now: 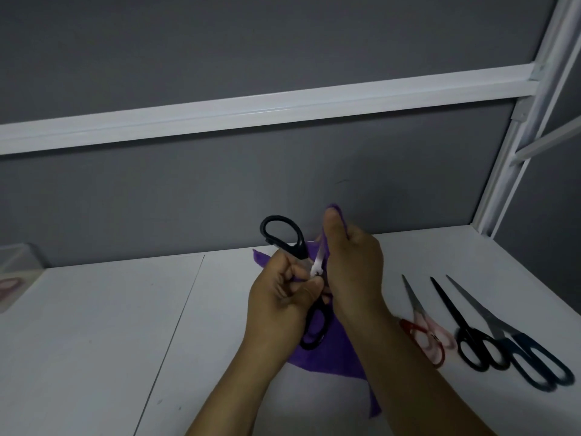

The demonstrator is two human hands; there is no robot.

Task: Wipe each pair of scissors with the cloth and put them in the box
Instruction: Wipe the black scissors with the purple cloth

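Observation:
My left hand (284, 291) grips black-handled scissors (283, 234) near their pivot, held spread wide, one handle loop up and the other (314, 328) hanging below. My right hand (352, 262) holds the purple cloth (327, 357) pinched around one blade, thumb pointing up. The cloth's loose end drapes down between my forearms onto the white table (125, 325). At the right lie three more scissors: a red and pink pair (424, 332), a black pair (465, 335) and a dark blue pair (518, 344). The clear box (19, 269) stands at the far left edge, with a pinkish pair inside.
A grey wall rises behind the table. A white horizontal rail (251, 111) crosses it, and a white frame post (515, 146) stands at the back right corner. A seam (176, 325) runs across the tabletop left of my hands.

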